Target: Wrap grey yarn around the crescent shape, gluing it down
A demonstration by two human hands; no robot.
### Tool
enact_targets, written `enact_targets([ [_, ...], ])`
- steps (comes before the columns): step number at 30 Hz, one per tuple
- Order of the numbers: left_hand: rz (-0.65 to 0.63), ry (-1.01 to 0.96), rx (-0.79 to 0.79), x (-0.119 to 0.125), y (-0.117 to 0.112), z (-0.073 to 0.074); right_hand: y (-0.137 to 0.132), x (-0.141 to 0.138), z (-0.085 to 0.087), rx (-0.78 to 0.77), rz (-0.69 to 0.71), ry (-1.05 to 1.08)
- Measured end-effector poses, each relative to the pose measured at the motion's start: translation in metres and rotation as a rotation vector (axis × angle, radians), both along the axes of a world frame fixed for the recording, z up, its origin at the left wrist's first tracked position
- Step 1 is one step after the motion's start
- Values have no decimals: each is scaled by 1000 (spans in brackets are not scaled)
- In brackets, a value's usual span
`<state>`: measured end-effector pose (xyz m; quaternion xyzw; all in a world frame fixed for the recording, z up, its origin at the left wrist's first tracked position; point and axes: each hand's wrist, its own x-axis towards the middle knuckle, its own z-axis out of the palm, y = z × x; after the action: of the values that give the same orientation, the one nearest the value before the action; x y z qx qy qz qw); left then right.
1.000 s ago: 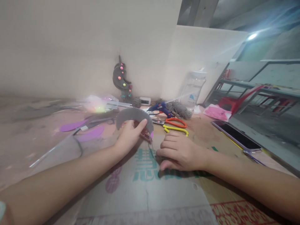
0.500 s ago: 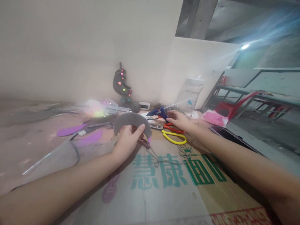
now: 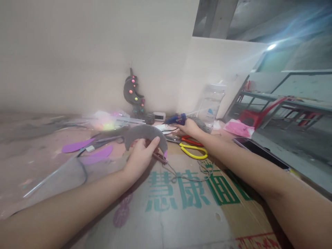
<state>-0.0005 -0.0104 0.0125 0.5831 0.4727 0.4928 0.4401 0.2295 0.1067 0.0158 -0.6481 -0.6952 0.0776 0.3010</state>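
My left hand [image 3: 141, 152] is closed on a grey yarn-wrapped crescent [image 3: 145, 130], thumb on its inner side. A purple patch shows at the crescent's lower right tip, and a loose strand of grey yarn [image 3: 190, 180] trails from there over the cardboard. My right hand [image 3: 190, 128] is wrapped round the handle of a blue hot glue gun [image 3: 176, 119], whose nozzle points left; a clear glue stick seems to stick out behind. Just below lie scissors with yellow and red handles [image 3: 194, 151].
Against the wall hangs a finished-looking grey crescent with coloured balls [image 3: 133, 90]. A clear bottle [image 3: 211, 105], a pink packet [image 3: 239, 128] and a phone [image 3: 259, 152] are at the right. Purple cutouts [image 3: 77, 145], glue sticks and a bag of coloured balls [image 3: 107, 122] lie left. Printed cardboard [image 3: 186, 214] covers the front.
My right hand has moved slightly left and closed round the glue gun, which is now lifted and turned a little. My left hand and the crescent have stayed nearly still.
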Motion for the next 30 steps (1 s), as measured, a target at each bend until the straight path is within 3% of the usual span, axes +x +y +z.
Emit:
enact_targets([
  [6, -30, 11, -11, 0, -1, 2, -33, 6, 29, -55, -38, 86],
  [10, 12, -52, -31, 1, 0, 0, -72, 10, 36, -43, -44, 114],
  [13, -57, -149, -57, 4, 3, -5, -105, 13, 31, 6, -62, 63],
  [18, -172, -233, -89, 4, 7, -13, -144, 15, 10, -18, 84, 148],
  [22, -177, -232, -101, 2, 9, -16, -153, 12, -3, -26, 165, 194],
  [25, -103, -177, -69, 1, 8, -15, -154, 10, -6, -49, 163, 166],
  [30, -112, -186, -95, 2, 4, -11, -155, 10, -8, -45, 187, 120],
])
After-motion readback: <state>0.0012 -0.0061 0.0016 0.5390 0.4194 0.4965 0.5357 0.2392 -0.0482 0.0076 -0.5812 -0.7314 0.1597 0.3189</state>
